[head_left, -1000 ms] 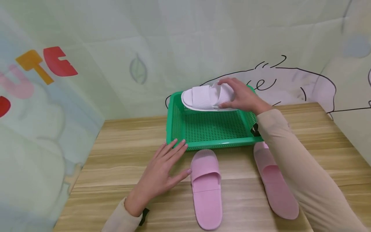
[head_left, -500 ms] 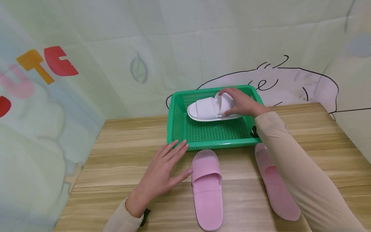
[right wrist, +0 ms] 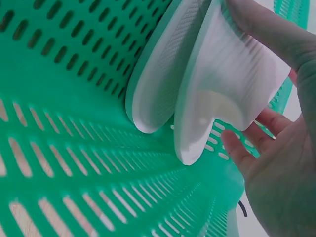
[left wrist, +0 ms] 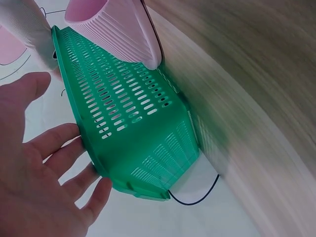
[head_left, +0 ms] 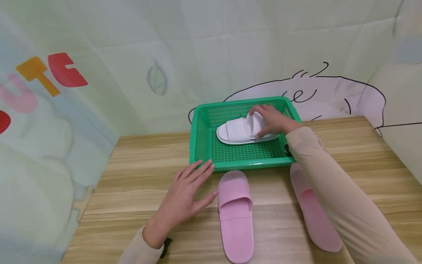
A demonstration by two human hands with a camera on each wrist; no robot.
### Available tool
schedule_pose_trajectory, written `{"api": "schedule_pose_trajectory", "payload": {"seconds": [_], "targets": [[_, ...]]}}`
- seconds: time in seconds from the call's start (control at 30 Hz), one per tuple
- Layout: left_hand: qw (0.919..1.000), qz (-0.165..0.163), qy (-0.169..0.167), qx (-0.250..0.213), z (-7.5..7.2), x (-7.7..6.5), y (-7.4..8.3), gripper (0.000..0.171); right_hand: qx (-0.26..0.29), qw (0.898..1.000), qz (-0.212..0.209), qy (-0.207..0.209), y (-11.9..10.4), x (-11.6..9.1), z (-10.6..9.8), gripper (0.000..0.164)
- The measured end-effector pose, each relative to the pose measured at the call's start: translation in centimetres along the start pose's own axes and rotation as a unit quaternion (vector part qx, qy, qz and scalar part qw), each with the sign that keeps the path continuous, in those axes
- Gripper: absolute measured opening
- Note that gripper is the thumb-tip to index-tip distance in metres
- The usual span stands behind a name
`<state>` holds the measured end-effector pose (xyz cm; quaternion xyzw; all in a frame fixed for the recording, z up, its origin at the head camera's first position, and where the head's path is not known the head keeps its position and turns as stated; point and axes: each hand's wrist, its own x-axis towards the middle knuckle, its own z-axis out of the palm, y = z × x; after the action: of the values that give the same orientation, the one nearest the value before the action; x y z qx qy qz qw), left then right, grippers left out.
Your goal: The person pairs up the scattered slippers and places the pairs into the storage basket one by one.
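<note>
A pair of white slippers, fitted together, lies low inside the green plastic basket, toe to the left. My right hand grips the right end, thumb on the near side and fingers on the far side. Two white soles show side by side in the right wrist view. My left hand has its fingers spread, with fingertips touching the basket's front left rim. Its thumb is at the edge of a pink slipper. The left wrist view shows those fingers against the rim.
A second pink slipper lies on the right, partly under my right sleeve. The wooden table holds everything. A printed cloth wall stands right behind the basket.
My right hand has lowered the white slippers from the height of the back rim down into the basket, and slightly to the right. The left hand stays in place.
</note>
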<state>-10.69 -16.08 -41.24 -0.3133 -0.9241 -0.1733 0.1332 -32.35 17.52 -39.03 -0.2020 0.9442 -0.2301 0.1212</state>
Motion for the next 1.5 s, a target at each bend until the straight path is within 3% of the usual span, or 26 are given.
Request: {"api": "schedule_pose_trajectory", "payload": {"seconds": [0.37,1.03,1.5], "targets": [[0.9997,0.013,0.022,-0.006,0.29,0.09,0.16,0.068,-0.014,0.999,0.024,-0.023,0.24,0.12,0.47,0.081],[0.9998,-0.016,0.006,-0.009,-0.01,0.83,0.65,0.066,-0.017,0.999,0.040,-0.027,0.43,0.75,0.05,0.083],[0.9999,-0.013,-0.004,0.001,-0.16,0.48,0.52,0.065,-0.029,0.999,0.029,-0.031,-0.12,0.44,0.82,0.083]]}}
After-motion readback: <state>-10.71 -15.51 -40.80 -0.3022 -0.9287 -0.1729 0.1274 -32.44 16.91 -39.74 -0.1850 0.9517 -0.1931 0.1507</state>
